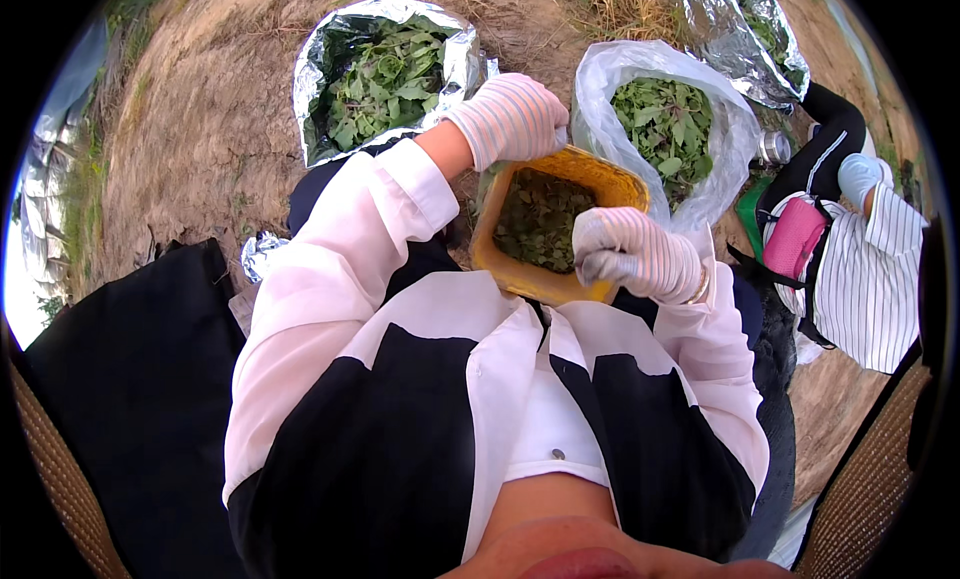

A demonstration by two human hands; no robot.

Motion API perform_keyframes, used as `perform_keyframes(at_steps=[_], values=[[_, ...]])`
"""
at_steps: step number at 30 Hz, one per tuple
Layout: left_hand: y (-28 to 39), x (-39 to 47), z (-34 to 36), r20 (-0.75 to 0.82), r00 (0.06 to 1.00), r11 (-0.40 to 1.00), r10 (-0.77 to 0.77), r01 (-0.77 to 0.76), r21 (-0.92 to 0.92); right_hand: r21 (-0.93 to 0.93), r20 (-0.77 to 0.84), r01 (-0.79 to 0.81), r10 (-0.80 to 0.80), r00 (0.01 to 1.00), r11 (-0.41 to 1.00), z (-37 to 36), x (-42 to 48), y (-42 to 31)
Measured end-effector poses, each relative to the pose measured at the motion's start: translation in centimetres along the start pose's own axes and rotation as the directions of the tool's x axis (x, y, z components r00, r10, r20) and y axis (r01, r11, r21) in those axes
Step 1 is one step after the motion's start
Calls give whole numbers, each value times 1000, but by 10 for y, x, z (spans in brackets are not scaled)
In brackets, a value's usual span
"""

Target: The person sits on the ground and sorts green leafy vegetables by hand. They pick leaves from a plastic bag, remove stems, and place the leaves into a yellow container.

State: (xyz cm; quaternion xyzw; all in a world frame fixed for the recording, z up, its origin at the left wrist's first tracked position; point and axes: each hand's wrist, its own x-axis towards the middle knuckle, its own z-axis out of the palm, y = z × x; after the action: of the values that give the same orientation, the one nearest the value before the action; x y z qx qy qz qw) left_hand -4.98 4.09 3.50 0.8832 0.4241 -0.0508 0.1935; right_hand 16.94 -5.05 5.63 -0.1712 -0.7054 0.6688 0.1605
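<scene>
My left hand (514,121), in a striped knit glove, is curled above the far left rim of a yellow plastic container (486,238). Its fingertips point away from me, so whether they hold anything is hidden. Over the near right side of the same container is my gloved right hand (637,253), fingers bent inward with greyish tips; nothing shows clearly between them. Small dark green leaves (541,219) lie inside the container, which stands close against my body. Beyond it to the right, a translucent plastic bag (731,155) holds leafy green sprigs (667,125).
At far left stands a foil-lined bag (309,103) full of green leaves (390,84). Another foil bag (712,35) with greens is at upper right. A co-worker in a striped shirt (862,271), with a pink pouch (795,238), sits at right. Bare soil (195,121) surrounds us.
</scene>
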Motion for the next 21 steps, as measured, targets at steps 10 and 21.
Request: perform_keyframes(at_steps=[10,21], values=[[-127,-53,-53,-462,832,940,-306,340,-10,-448,141,-69,147,979,891,25,9,48],[-118,-39,-52,-235,765,604,-599,625,495,-531,-503,-807,671,545,258,-159,-40,98]])
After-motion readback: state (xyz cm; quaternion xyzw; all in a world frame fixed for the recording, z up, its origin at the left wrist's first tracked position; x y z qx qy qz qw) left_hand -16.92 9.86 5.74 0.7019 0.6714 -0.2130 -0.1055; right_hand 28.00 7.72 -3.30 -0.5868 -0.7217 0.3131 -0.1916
